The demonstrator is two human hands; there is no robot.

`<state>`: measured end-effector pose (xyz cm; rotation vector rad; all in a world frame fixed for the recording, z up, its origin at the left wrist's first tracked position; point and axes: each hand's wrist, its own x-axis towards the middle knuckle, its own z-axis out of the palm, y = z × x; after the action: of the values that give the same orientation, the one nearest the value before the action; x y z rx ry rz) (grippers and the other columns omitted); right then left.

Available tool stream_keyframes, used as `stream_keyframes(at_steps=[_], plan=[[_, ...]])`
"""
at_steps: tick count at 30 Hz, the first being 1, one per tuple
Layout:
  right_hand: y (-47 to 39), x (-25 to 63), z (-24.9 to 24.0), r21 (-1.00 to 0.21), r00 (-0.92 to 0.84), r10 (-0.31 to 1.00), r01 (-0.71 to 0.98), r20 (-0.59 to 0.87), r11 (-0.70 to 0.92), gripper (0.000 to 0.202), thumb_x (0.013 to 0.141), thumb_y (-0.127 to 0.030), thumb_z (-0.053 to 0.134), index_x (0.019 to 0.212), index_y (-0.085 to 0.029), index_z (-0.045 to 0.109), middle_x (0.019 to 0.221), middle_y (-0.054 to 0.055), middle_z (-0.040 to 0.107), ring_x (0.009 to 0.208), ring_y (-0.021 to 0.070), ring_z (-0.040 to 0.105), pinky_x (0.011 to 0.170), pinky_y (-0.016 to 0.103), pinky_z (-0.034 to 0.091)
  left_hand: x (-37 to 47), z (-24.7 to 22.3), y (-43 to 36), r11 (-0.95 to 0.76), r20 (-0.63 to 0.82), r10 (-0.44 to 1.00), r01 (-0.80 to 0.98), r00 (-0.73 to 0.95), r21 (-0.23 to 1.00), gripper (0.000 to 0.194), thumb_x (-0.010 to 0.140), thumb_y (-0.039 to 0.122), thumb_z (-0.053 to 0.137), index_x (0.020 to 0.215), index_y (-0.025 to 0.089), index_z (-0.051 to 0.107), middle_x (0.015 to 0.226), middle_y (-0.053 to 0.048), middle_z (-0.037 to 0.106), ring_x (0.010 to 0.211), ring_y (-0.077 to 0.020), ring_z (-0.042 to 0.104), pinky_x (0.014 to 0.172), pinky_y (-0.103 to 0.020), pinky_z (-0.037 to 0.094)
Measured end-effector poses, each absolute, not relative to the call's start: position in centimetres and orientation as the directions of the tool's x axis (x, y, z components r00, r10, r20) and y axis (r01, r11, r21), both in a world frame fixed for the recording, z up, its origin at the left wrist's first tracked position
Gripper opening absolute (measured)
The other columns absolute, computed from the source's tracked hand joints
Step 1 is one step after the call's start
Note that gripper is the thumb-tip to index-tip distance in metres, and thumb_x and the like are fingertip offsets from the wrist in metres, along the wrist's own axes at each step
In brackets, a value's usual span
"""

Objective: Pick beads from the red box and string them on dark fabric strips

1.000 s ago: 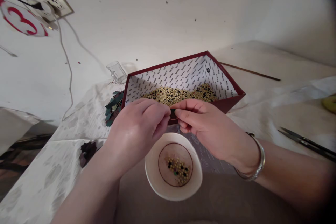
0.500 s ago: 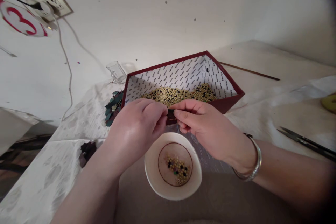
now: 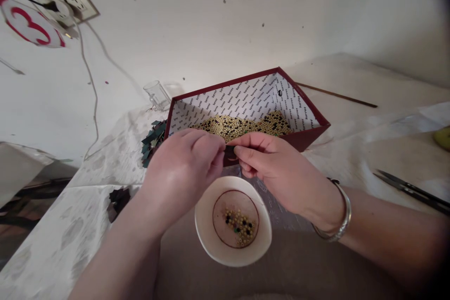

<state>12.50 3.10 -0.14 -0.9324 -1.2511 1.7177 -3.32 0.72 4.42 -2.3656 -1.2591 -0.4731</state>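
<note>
Nearest us, the white bowl [image 3: 233, 258] has small pale and black beads [image 3: 239, 227] inside, and just beyond it the left hand [image 3: 184, 168] and right hand [image 3: 270, 164] meet, fingers of both pinching a small dark piece [image 3: 230, 152] between them. Behind, on the pale patterned bench [image 3: 84, 201], sits the red box [image 3: 318, 122] of beads, dark scraps [image 3: 153, 143] and a glass mug [image 3: 156, 94] at its left, black snips [image 3: 411, 190] lying off right. Farther back, the white wall [image 3: 197, 23] carries a power outlet [image 3: 75, 3].
</note>
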Motion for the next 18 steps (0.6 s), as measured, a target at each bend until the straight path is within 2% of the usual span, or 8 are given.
stream_keyframes(at_steps=[4,8,18], plan=[[3.1,12.7,0.2,-0.97,-0.404,0.909,-0.167,-0.099,-0.18,0.013,0.079,-0.026,0.053,0.088,-0.019,0.061,0.057,-0.004,0.048,0.054,0.0088,0.041,0.051,0.024,0.032,-3.7,4.6,0.8,-0.447,0.503,0.717,0.872,0.482,-0.198,0.01,0.078,0.015,0.05,0.07,0.019,0.056,0.061,0.0,0.055,0.058,-0.0128,0.048,0.054,-0.027,0.036],[3.2,12.7,0.1,-0.968,-0.405,0.908,-0.166,-0.107,-0.188,0.014,0.079,-0.026,0.054,0.088,-0.02,0.061,0.06,-0.003,0.049,0.054,0.0089,0.041,0.051,0.024,0.033,-3.1,4.6,0.6,-0.508,0.458,0.71,0.84,0.535,-0.192,0.015,0.081,0.015,0.046,0.071,0.017,0.057,0.064,0.0,0.057,0.059,-0.0121,0.048,0.055,-0.027,0.037],[3.2,12.5,-0.3,-0.963,-0.423,0.903,-0.2,-0.081,-0.18,0.012,0.079,-0.027,0.054,0.085,-0.019,0.061,0.065,-0.002,0.05,0.056,0.0079,0.041,0.053,0.024,0.033,-2.4,4.0,0.6,-0.581,0.466,0.658,0.793,0.591,-0.185,0.016,0.081,0.013,0.047,0.069,0.015,0.056,0.064,-0.001,0.057,0.062,-0.0132,0.051,0.056,-0.028,0.04]])
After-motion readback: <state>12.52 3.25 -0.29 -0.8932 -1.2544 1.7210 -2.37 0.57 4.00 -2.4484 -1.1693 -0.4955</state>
